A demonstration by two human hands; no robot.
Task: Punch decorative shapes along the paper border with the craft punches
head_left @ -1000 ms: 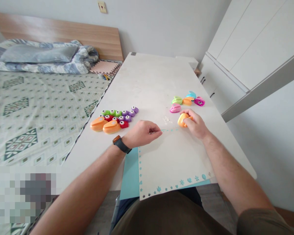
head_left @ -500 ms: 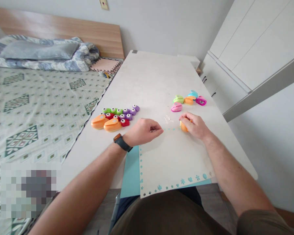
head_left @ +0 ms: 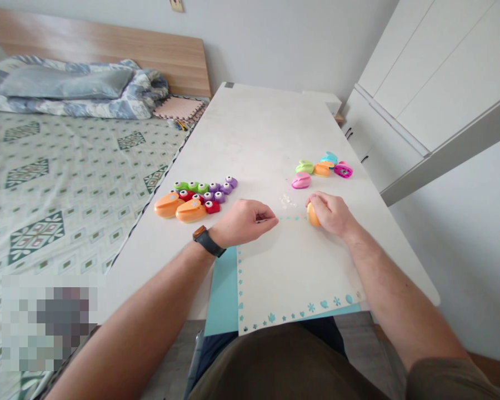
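Note:
A white sheet of paper [head_left: 294,272] with small shapes punched along its edges lies on a light blue sheet [head_left: 221,294] at the table's near edge. My right hand [head_left: 331,214] is closed over an orange craft punch [head_left: 312,214] set on the paper's far edge. My left hand [head_left: 245,221] is curled, its fingertips pinching the same far edge of the paper to the left. A dark watch [head_left: 207,241] is on my left wrist. Tiny paper bits [head_left: 286,200] lie just beyond the paper.
The white table [head_left: 254,133] stretches away from me. A cluster of small punches, orange, red, green and purple [head_left: 195,199], sits at the left. Several more punches [head_left: 321,169] lie at the right. A bed [head_left: 66,161] runs along the left, white cabinets [head_left: 420,83] on the right.
My right hand has lowered the orange punch onto the paper's far edge and pressed over it. My left hand has stayed on the paper.

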